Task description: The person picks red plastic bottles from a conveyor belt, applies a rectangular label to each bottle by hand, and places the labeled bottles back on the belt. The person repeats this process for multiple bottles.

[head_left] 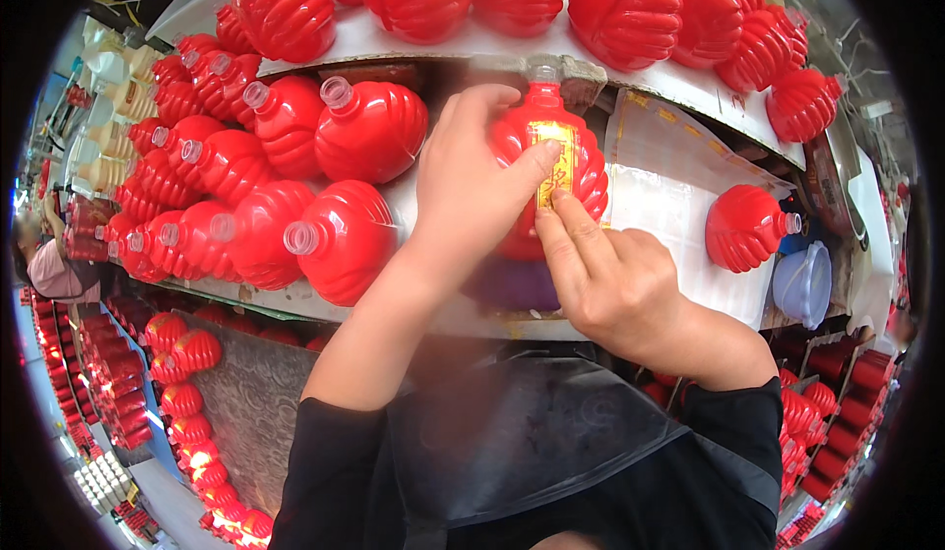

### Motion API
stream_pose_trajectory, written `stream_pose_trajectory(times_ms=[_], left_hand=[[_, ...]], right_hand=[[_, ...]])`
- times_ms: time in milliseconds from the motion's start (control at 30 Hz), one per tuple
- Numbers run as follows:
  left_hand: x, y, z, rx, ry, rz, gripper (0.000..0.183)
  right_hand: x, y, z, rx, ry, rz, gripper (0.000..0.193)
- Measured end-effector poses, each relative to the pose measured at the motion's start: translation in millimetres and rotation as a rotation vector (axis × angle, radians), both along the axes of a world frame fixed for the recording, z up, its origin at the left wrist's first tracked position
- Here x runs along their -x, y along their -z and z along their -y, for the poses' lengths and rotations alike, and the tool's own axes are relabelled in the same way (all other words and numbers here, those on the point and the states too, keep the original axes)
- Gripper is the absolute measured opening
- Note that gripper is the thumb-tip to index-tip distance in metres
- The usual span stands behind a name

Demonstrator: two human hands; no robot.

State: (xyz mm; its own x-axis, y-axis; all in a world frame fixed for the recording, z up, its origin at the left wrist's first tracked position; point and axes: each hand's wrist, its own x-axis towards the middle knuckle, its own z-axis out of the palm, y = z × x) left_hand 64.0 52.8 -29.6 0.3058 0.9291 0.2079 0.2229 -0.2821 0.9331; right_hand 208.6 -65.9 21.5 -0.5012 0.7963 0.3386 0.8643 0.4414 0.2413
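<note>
A red ribbed bottle (512, 240) with a clear neck stands upright at the table's edge in front of me. My left hand (477, 171) is wrapped round its left side, the thumb lying on the yellow label (556, 161) on its front. From the right, my right hand (610, 275) presses two fingertips against the label's lower end, its other fingers curled in. The label looks flat on the bottle, though the fingers cover part of it. Below the bottle shows a dark purple thing (514, 284), partly hidden by my arms.
Many red bottles (369, 132) crowd the table to the left, some tilted. More bottles (625, 9) line a raised white shelf ahead. One red bottle (743, 227) is on the right beside a white sheet (669, 196). A pale blue bucket (802, 284) hangs at the right.
</note>
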Motion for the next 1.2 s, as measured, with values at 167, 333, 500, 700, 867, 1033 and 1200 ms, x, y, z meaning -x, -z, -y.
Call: stream_pose_trajectory(times_ms=[167,333,500,700,867,1033,1200], left_hand=[[4.1,2.9,0.0,0.028,0.024,0.021,0.058],[21.2,12.3,14.3,-0.151,0.084,-0.051,0.082],[25.4,18.8,26.9,-0.260,0.118,-0.158,0.094],[21.1,22.8,24.9,-0.325,0.092,-0.152,0.089],[21.8,27.9,22.8,-0.340,0.096,-0.113,0.082],[26.4,24.4,12.1,-0.218,0.154,0.081,0.056],[26.1,17.1,8.5,-0.325,0.251,0.009,0.045]], right_hand=[[1.5,-2.6,23.3,0.056,-0.036,-0.046,0.035],[-35.4,3.0,-9.9,0.169,0.173,-0.617,0.034],[-47.5,19.1,-48.4,0.312,0.103,-0.865,0.040],[-50.7,18.3,-57.4,0.381,0.109,-0.889,0.043],[-58.7,23.4,-59.0,0.376,0.063,-0.838,0.046],[-69.0,21.2,-43.9,0.528,0.347,-1.197,0.056],[-49.0,33.4,-16.7,0.788,0.372,-1.365,0.082]])
